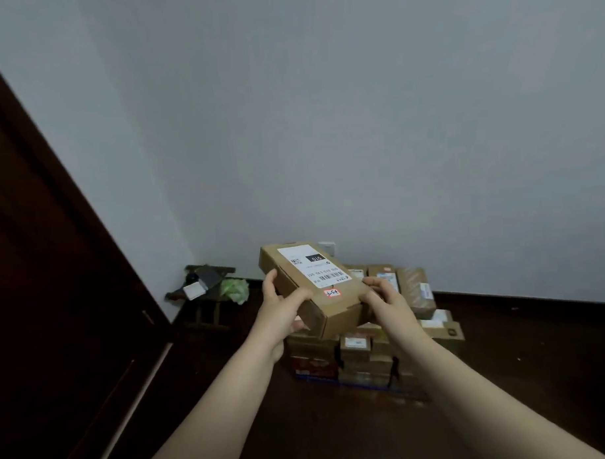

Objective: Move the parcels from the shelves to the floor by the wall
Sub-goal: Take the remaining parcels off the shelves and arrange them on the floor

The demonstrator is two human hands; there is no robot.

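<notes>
Wall [325, 125], one parcel [316, 275], left hand [280, 312], right hand [387, 303]

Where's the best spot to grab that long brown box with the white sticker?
By its two long sides, one hand coming in from each side. The cardboard box is long and narrow, so fingers curl over its edges easily, as the left hand and right hand do now near its close end.
</notes>
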